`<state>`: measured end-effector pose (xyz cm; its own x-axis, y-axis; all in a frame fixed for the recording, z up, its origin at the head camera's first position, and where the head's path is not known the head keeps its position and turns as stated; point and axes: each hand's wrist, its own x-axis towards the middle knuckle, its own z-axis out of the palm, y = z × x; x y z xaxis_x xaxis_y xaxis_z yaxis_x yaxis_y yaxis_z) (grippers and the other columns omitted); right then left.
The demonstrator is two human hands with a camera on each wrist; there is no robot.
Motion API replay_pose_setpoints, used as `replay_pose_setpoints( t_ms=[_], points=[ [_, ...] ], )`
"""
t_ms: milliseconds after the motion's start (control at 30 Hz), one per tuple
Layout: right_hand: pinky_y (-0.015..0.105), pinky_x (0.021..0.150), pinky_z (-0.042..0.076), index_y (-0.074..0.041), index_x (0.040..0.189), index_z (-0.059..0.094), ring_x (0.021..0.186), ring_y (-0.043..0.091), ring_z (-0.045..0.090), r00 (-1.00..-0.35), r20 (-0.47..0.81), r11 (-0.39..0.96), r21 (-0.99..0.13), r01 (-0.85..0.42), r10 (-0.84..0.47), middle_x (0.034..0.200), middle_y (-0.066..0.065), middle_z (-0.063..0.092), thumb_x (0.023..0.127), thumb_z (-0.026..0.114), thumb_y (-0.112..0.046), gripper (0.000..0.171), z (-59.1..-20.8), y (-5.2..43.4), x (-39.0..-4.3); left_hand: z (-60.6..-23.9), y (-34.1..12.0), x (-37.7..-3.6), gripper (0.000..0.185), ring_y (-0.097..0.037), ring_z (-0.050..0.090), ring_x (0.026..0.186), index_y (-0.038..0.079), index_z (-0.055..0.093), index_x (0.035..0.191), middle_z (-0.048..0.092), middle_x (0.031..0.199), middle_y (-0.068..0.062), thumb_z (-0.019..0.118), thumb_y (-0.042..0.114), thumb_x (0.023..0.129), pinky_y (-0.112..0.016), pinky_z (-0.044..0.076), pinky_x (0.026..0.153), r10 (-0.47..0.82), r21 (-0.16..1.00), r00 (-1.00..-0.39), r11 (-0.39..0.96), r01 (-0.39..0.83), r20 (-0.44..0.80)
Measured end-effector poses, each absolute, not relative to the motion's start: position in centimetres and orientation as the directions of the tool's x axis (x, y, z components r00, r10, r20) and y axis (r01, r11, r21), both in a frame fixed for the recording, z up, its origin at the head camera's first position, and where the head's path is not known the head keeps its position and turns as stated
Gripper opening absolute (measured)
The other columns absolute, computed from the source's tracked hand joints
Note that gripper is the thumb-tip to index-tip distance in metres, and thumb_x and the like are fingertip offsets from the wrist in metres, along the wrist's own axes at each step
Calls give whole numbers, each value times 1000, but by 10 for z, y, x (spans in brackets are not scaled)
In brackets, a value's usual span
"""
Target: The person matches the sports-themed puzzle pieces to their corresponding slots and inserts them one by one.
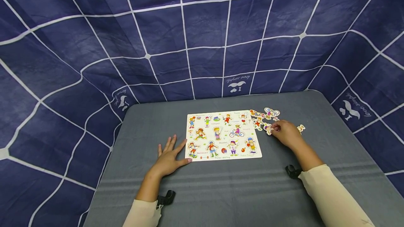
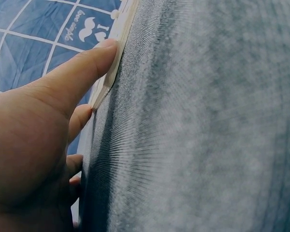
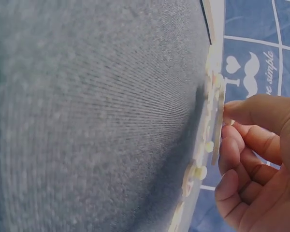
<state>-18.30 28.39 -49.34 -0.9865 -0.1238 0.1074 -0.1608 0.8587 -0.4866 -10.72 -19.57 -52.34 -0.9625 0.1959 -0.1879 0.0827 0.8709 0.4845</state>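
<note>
A wooden peg puzzle board (image 1: pixel 223 116) with printed sports figures lies on the grey table. At its lower left corner my left hand (image 1: pixel 168 160) is spread, fingers extended on the cloth. The left thumb (image 2: pixel 94 60) touches the board's edge. Right of the board, my right hand (image 1: pixel 286 134) pinches a thin puzzle piece (image 3: pixel 218 128) by its knob between thumb and fingers, raised a little. The head view shows this piece (image 1: pixel 267 129) beside the fingertips, its far part covered by them.
Several loose puzzle pieces, among them a bicycle piece (image 1: pixel 271 112) and a soccer piece (image 1: pixel 257 123), lie beside the board's upper right corner. Another piece (image 1: pixel 301 128) sits beyond the right hand. Blue gridded curtains (image 1: pixel 205 62) enclose the table (image 1: pixel 221 192) at the back and sides.
</note>
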Motion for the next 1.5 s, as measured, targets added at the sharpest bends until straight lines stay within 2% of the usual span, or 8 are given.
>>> replay_pose_setpoints(
  t_ms=[500, 700, 1500],
  points=[
    [29, 62, 38, -7, 87, 70, 68, 12, 52, -975, 187, 851, -486, -198, -120, 77, 3, 63, 89, 74, -16, 10, -478, 269, -161, -523, -196, -108, 89, -37, -3, 159, 34, 34, 158, 5, 172, -13, 68, 69, 84, -70, -11, 120, 200, 491, -962, 867, 84, -188],
    [28, 60, 38, -9, 85, 70, 66, 11, 50, -960, 232, 835, -489, -252, -154, 73, 0, 62, 88, 74, -15, 8, -471, 255, -158, -523, -197, -108, 90, -36, -3, 159, 35, 33, 159, 5, 172, -12, 67, 71, 84, -70, -11, 120, 196, 484, -962, 871, 83, -187],
    [24, 61, 40, -8, 87, 69, 67, 9, 49, -962, 197, 804, -531, -268, -190, 75, -1, 61, 87, 76, -18, 12, -464, 211, -143, -522, -196, -108, 89, -37, -3, 159, 35, 33, 159, 4, 172, -12, 67, 70, 84, -70, -11, 120, 197, 487, -961, 870, 80, -195]
  ],
)
